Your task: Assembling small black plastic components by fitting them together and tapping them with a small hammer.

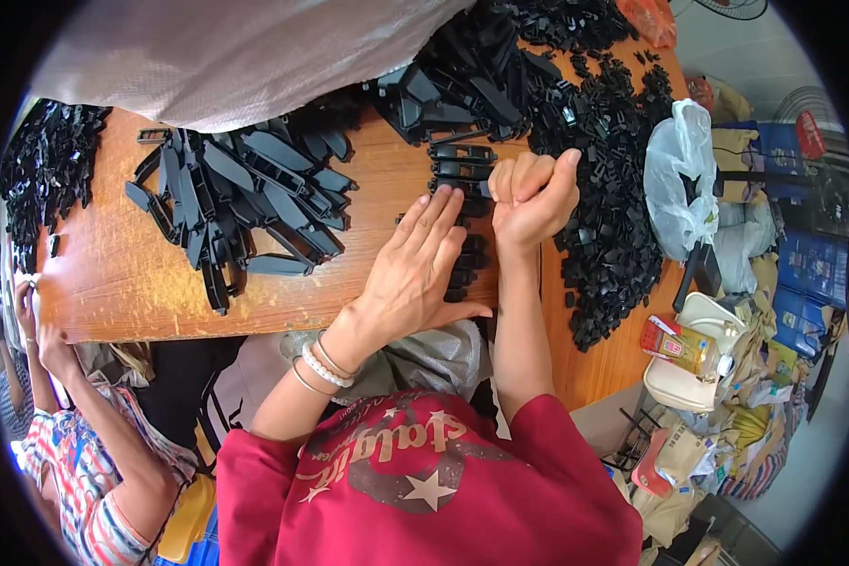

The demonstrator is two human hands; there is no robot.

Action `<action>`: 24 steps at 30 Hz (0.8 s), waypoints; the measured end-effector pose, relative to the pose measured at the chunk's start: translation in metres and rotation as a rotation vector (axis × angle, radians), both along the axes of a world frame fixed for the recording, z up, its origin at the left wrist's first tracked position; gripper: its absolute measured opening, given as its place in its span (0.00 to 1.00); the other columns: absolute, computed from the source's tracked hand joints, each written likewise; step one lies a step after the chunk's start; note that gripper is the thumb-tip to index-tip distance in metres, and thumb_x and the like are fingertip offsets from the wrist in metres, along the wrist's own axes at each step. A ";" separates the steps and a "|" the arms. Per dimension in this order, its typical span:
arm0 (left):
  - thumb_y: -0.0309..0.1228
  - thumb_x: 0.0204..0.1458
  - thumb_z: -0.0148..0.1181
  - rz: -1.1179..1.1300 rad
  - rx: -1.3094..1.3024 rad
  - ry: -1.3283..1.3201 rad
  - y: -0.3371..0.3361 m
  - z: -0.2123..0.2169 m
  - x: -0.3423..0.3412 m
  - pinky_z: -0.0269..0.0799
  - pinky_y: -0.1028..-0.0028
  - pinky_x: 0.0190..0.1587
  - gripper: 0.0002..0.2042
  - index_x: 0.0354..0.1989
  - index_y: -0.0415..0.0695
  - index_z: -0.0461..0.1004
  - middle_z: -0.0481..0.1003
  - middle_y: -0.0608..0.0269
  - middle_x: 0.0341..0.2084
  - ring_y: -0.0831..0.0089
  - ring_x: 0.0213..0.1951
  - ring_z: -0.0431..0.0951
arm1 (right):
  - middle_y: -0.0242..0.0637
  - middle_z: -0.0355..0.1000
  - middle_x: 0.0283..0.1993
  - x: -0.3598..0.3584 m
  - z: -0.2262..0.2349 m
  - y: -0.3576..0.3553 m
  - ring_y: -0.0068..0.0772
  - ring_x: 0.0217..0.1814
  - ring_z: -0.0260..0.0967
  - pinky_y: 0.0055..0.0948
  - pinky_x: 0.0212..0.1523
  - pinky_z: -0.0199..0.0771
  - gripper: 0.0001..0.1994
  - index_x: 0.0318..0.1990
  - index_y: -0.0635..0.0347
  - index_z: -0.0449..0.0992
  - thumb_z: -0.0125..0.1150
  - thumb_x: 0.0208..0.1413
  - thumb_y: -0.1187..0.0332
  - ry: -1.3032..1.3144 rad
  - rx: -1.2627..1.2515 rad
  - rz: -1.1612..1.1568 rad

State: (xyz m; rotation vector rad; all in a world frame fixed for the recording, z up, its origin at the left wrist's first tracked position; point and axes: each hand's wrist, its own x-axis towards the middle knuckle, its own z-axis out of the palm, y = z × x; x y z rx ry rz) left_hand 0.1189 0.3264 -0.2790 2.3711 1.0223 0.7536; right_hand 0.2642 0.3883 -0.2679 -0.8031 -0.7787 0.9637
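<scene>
A row of similar long black plastic parts (460, 170) lies side by side near the table's front edge, running away from me. My left hand (410, 259) rests over this row, fingers stretched out flat and thumb pointing right, with its fingertips on the parts. Beyond the row's right side, my right hand (536, 200) is closed, fingers curled in and thumb on top. Whatever it may hold is hidden. Just right of it spreads a heap of small black plastic pieces (608, 217).
On the wooden table (94, 274) lies a pile of long black parts (245, 189), with a pale sack (245, 57) behind. Another person's hands (47, 330) are at the left edge. A clear plastic bag (681, 179) and cluttered boxes (807, 274) stand at right.
</scene>
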 end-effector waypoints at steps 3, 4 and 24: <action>0.57 0.37 0.66 -0.009 0.002 -0.033 0.004 0.003 0.000 0.48 0.55 0.67 0.40 0.45 0.29 0.67 0.56 0.33 0.62 0.45 0.66 0.53 | 0.27 0.45 0.07 -0.010 0.002 -0.002 0.21 0.07 0.38 0.24 0.12 0.41 0.31 0.10 0.52 0.49 0.32 0.69 0.54 -0.090 -0.018 -0.039; 0.57 0.37 0.66 -0.014 -0.006 -0.034 0.003 0.005 -0.002 0.49 0.55 0.67 0.39 0.44 0.29 0.67 0.56 0.33 0.62 0.45 0.66 0.54 | 0.28 0.47 0.08 -0.012 -0.002 -0.001 0.20 0.08 0.39 0.23 0.12 0.41 0.30 0.10 0.54 0.50 0.33 0.69 0.57 -0.109 0.049 -0.030; 0.63 0.37 0.63 0.054 0.056 0.001 0.017 0.009 0.007 0.44 0.55 0.69 0.43 0.42 0.27 0.68 0.57 0.30 0.59 0.43 0.66 0.53 | 0.30 0.47 0.08 -0.011 0.003 0.017 0.20 0.09 0.40 0.23 0.12 0.44 0.29 0.10 0.55 0.50 0.32 0.69 0.58 -0.281 0.084 0.028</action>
